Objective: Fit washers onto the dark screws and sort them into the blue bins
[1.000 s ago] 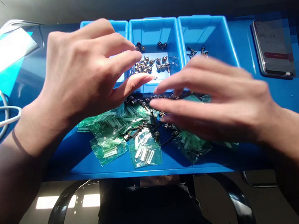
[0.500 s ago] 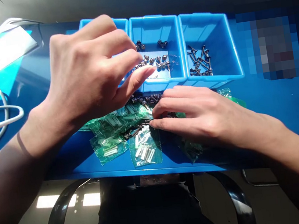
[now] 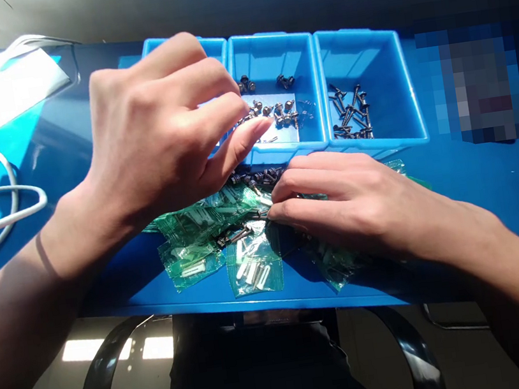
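Observation:
My left hand hangs over the left and middle bins with curled fingers, its thumb stretched toward the right below them. Whatever is inside the curl, if anything, is hidden. My right hand reaches into a pile of small parts in front of the bins, thumb and fingers bent together. Dark screws lie at its fingertips; its grip is hidden. Under and around the screws are green clear packets with white wall plugs and screws inside. Hex-head bolts lie between the packets and the bins.
The middle blue bin holds hex-head bolts, the right bin dark screws. The left bin is mostly covered by my hand. White cables and white paper lie at left. A blurred patch is at right.
The whole view has shifted slightly, so the bins and table sit a little lower and further right. My right fingertips have drawn slightly right within the pile. My left hand keeps its pose.

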Tool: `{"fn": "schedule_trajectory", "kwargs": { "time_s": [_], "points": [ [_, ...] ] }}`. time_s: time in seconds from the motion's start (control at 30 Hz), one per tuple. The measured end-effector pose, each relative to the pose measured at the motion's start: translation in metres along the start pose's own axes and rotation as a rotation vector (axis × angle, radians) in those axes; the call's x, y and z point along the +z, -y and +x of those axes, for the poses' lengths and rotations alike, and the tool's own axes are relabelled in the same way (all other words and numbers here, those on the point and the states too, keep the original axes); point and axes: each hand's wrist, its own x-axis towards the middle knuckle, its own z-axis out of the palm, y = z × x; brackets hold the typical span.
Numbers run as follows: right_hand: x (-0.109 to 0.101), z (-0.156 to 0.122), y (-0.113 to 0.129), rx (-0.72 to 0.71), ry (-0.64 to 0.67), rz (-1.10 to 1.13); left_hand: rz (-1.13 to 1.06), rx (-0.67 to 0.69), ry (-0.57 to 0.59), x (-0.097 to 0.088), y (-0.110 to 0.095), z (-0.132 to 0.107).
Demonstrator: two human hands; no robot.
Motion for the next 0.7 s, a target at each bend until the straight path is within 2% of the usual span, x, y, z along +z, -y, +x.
{"fn": "schedule_trajectory", "kwargs": {
  "time_s": [0.17,0.37,0.47,0.6,0.7],
  "points": [
    [-0.002,0.001,-0.001,0.024,-0.026,-0.031,0.053,0.138,-0.148,0.003,0.002,-0.008],
    [0.001,0.000,-0.002,-0.011,-0.038,-0.046,0.037,0.225,-0.306,0.009,0.002,-0.014],
    [0.003,-0.001,-0.002,0.000,-0.107,-0.067,0.025,0.260,-0.345,0.010,0.004,-0.012],
    [0.004,0.001,0.002,0.114,-0.201,0.039,0.001,0.311,-0.396,-0.001,0.002,-0.014],
    [0.002,0.003,0.007,0.217,-0.267,0.107,-0.116,0.317,-0.332,-0.017,-0.018,-0.045]
  ]
}}
